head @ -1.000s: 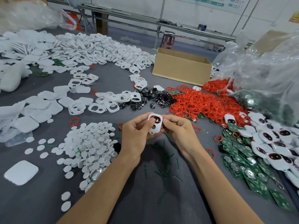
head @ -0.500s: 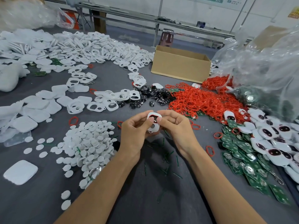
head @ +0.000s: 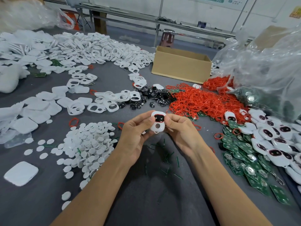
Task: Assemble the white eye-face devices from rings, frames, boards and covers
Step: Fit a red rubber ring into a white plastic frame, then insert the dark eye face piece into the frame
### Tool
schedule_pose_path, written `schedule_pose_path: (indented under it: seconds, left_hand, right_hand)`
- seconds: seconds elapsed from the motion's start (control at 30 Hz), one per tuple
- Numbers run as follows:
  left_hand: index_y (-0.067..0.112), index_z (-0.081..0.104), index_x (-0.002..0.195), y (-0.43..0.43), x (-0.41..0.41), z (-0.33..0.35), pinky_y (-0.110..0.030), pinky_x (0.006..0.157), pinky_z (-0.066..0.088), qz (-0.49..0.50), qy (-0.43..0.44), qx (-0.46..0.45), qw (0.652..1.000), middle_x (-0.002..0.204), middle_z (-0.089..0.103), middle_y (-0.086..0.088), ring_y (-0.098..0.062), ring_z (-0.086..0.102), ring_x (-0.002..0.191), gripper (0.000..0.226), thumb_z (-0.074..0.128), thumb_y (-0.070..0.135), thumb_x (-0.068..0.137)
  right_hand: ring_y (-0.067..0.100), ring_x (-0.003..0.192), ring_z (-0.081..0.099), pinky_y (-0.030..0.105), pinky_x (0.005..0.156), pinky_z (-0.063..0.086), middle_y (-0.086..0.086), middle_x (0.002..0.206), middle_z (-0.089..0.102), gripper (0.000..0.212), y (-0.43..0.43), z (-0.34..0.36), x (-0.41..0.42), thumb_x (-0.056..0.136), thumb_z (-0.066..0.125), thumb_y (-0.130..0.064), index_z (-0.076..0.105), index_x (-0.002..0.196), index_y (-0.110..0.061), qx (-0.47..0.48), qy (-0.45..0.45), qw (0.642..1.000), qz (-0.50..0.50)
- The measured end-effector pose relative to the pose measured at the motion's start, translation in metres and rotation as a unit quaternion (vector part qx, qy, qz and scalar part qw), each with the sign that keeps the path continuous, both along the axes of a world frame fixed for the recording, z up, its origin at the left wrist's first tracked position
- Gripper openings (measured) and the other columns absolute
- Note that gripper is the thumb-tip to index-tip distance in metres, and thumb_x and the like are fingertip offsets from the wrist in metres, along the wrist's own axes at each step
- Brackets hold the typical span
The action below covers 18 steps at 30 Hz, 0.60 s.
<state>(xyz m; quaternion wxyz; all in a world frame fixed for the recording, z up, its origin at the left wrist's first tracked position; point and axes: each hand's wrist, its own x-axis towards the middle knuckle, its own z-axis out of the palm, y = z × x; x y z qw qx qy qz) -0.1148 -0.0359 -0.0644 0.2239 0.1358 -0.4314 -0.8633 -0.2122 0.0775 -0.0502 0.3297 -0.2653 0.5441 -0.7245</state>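
Grey desk (head: pixel 40 201) spreads under heaps of loose parts. Above it we hold one white plastic eye-face device (head: pixel 157 123), left hand (head: pixel 135 137) and right hand (head: pixel 182 132) each closing its grip on a side. Some dozens of finished white faces (head: pixel 273 144) lie at right, and we judge far more are left to build. We cannot see into the brown cardboard box (head: pixel 180 67). The clear plastic bag (head: pixel 268 59) holds green circuit boards (head: pixel 254 101).

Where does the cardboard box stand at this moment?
In the head view the cardboard box stands far back on the table, right of centre, behind the heap of red rings and left of the clear plastic bag.
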Motion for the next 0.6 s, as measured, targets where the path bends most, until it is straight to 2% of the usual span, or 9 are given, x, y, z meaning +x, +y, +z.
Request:
schedule_pose_path:
  seconds: [0.13,0.23,0.3,0.33,0.4,0.43,0.47,0.53,0.6]
  left_hand:
    - [0.011,0.071,0.099,0.005,0.002,0.001,-0.025,0.065,0.058,-0.002,-0.010,-0.083,0.996,0.087,0.076,-0.005,-0.014,0.071,0.075,0.019,0.065,0.002,0.083]
    - [0.009,0.072,0.095,0.008,0.000,0.001,-0.026,0.063,0.059,0.024,-0.037,-0.102,0.994,0.080,0.075,-0.006,-0.014,0.070,0.068,0.013,0.068,0.004,0.084]
    - [0.009,0.071,0.092,0.012,-0.001,-0.002,-0.023,0.057,0.056,0.082,-0.074,-0.156,0.982,0.072,0.073,0.000,-0.011,0.066,0.060,0.008,0.070,0.005,0.085]
    - [0.008,0.071,0.090,0.014,-0.002,-0.003,-0.023,0.055,0.055,0.102,-0.085,-0.163,0.978,0.069,0.071,0.000,-0.012,0.065,0.059,0.004,0.069,0.007,0.087]
    - [0.005,0.070,0.086,0.017,-0.001,0.000,-0.024,0.057,0.057,0.092,-0.086,-0.113,0.986,0.065,0.071,-0.003,-0.016,0.068,0.062,0.017,0.064,0.019,0.093]
    - [0.004,0.069,0.083,0.017,-0.001,0.002,-0.026,0.061,0.059,0.067,-0.077,-0.070,0.992,0.062,0.070,-0.003,-0.015,0.069,0.062,0.027,0.060,0.026,0.095]
    - [0.005,0.068,0.079,0.016,-0.001,0.005,-0.028,0.066,0.061,0.047,-0.068,-0.037,0.996,0.056,0.066,0.000,-0.011,0.067,0.058,0.033,0.056,0.031,0.096]
    - [0.006,0.064,0.071,0.015,0.000,0.008,-0.027,0.068,0.061,0.033,-0.066,-0.014,0.997,0.047,0.057,0.005,-0.004,0.059,0.047,0.036,0.054,0.029,0.098]
    - [0.009,0.064,0.067,0.015,-0.001,0.008,-0.023,0.063,0.060,0.038,-0.080,-0.004,0.996,0.047,0.055,0.006,-0.003,0.055,0.045,0.035,0.053,0.018,0.099]
  right_hand:
    - [0.021,0.073,0.059,0.030,0.074,0.045,0.012,0.080,0.069,0.027,0.006,0.003,-0.004,0.078,0.061,-0.020,0.069,0.093,0.000,0.039,0.034,0.999,-0.013]
    - [0.017,0.070,0.063,0.027,0.072,0.049,0.008,0.077,0.071,0.020,0.010,0.008,-0.005,0.081,0.061,-0.017,0.070,0.091,-0.002,0.038,0.037,0.998,-0.025]
    - [0.012,0.068,0.061,0.025,0.069,0.048,0.003,0.074,0.070,0.009,0.008,0.011,-0.002,0.086,0.063,-0.009,0.071,0.089,-0.005,0.071,0.126,0.985,-0.091]
    - [0.008,0.065,0.057,0.023,0.067,0.045,-0.003,0.071,0.068,0.006,0.006,0.011,-0.001,0.086,0.065,-0.007,0.072,0.086,-0.009,0.109,0.228,0.957,-0.145]
    - [0.005,0.066,0.053,0.022,0.067,0.041,-0.016,0.069,0.062,0.006,0.003,0.012,0.003,0.081,0.071,-0.009,0.073,0.081,-0.015,0.163,0.446,0.851,-0.224]
    - [0.008,0.071,0.053,0.023,0.070,0.040,-0.018,0.072,0.060,0.005,0.001,0.014,0.006,0.078,0.074,-0.011,0.074,0.079,-0.015,0.160,0.522,0.805,-0.233]
    - [0.011,0.078,0.053,0.025,0.073,0.040,-0.015,0.076,0.061,0.005,0.001,0.016,0.009,0.075,0.077,-0.012,0.074,0.079,-0.014,0.146,0.572,0.775,-0.225]
    - [0.019,0.085,0.055,0.029,0.078,0.042,-0.005,0.082,0.067,0.009,0.001,0.019,0.011,0.071,0.082,-0.013,0.075,0.077,-0.011,0.126,0.623,0.748,-0.193]
    - [0.021,0.086,0.057,0.029,0.080,0.044,-0.002,0.083,0.070,0.010,0.001,0.021,0.012,0.070,0.084,-0.013,0.076,0.076,-0.012,0.146,0.636,0.739,-0.166]
